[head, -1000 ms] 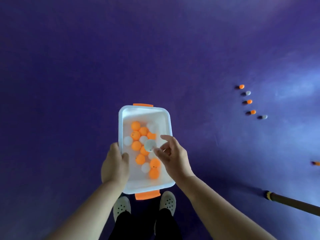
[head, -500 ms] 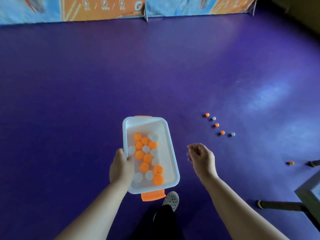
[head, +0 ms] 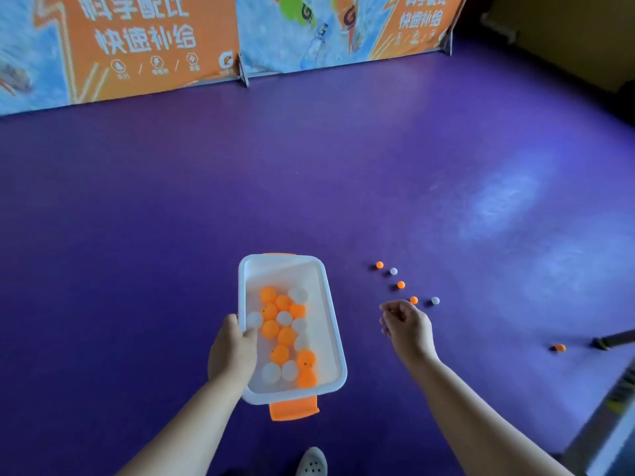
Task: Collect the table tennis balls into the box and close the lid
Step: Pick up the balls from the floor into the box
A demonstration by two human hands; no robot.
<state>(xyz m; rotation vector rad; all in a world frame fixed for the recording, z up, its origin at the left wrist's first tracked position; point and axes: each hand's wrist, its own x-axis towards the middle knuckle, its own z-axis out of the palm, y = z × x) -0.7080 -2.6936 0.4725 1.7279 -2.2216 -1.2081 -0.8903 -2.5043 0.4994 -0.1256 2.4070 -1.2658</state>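
Note:
My left hand (head: 233, 352) grips the left rim of a white box (head: 330, 324) with orange clips, held above the purple floor. Several orange and white table tennis balls (head: 283, 334) lie inside it, and no lid is on it. My right hand (head: 407, 326) hangs empty to the right of the box, fingers loosely curled and apart. Just beyond its fingertips several balls lie in a row on the floor: an orange ball (head: 414, 300), a white ball (head: 435, 300), and more behind them. Another orange ball (head: 560, 347) lies far right.
Orange and blue banner barriers (head: 154, 46) stand along the far edge of the floor. A dark leg or pole (head: 615, 339) and a grey table corner (head: 615, 427) sit at the right. My shoe (head: 312, 462) shows at the bottom.
My right hand dropped a white ball into the box, then moved right and away from it, empty. The view tilted up, bringing the banners into sight.

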